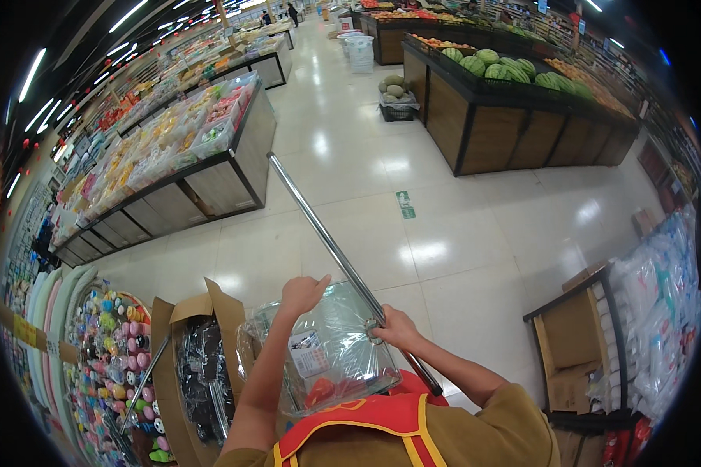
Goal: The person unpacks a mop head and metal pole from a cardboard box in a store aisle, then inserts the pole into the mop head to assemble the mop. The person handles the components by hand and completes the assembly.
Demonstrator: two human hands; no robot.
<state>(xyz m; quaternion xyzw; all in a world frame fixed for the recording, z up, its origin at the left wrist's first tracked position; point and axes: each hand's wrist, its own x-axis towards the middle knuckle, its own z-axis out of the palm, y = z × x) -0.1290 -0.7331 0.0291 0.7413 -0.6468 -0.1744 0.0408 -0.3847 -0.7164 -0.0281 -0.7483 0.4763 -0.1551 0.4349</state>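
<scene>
My right hand [398,327] is closed around a long shiny metal pole [325,233], which slants from near my body up to the far left. A small metal ring [375,331] sits on the pole beside my fingers. My left hand [304,295] is over the far edge of a clear plastic-wrapped package [343,342]. Its fingers look curled, with one digit pointing right; whatever is in them is hidden. A printed sheet [309,354] shows on the package, which stands close in front of my red apron [366,428].
An open cardboard box [220,311] with black plastic-wrapped items stands left of the package, beside colourful toys [125,366]. Display stands flank the aisle: bagged goods [179,128] left, watermelons [506,68] right. A black-framed rack [576,342] is at right.
</scene>
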